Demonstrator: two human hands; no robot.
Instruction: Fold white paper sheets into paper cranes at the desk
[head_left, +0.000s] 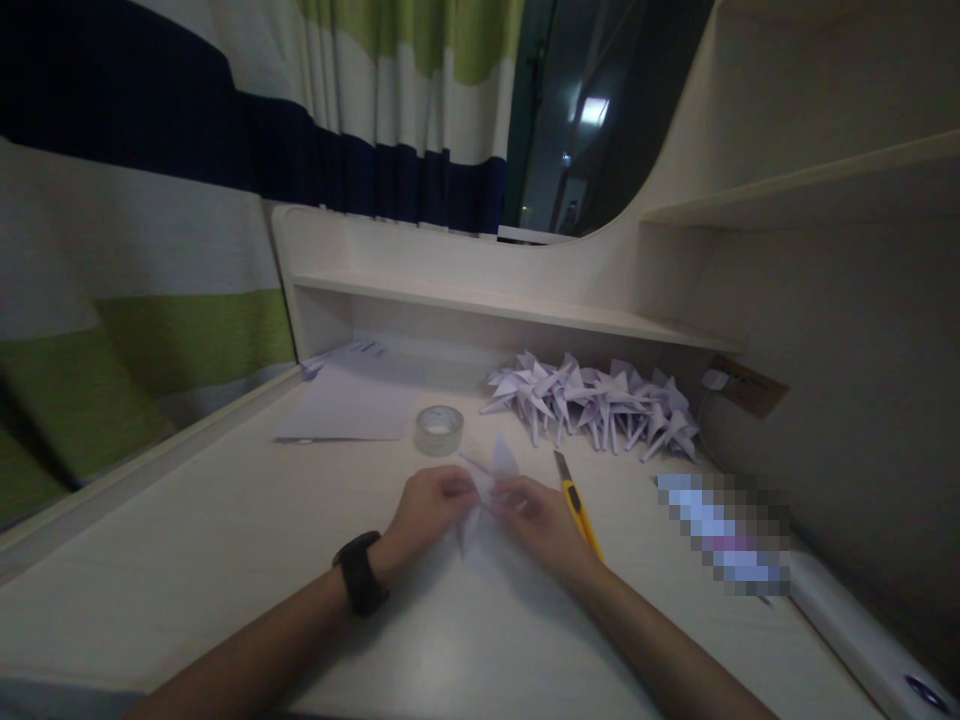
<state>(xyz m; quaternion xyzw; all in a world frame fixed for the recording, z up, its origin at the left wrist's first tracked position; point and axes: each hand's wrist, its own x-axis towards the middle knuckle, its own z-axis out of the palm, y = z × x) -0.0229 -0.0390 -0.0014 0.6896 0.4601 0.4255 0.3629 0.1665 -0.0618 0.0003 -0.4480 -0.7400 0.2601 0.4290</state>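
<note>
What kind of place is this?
It looks like a desk corner in somebody's home, maybe a bedroom or dorm, though I can't be sure. You can see a pale desk, a built-in shelf and a green, white and navy curtain.

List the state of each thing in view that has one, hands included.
Left hand: pinching the folded paper piece.
Right hand: pinching the same piece.
Folded paper piece: partly folded, blurred.
Tape roll: lying flat.
Yellow cutter: blade out, lying down.
Paper sheets: stacked flat.
Folded paper shapes: heaped together.
Watch: strapped on.
Curtain: drawn partway.
</note>
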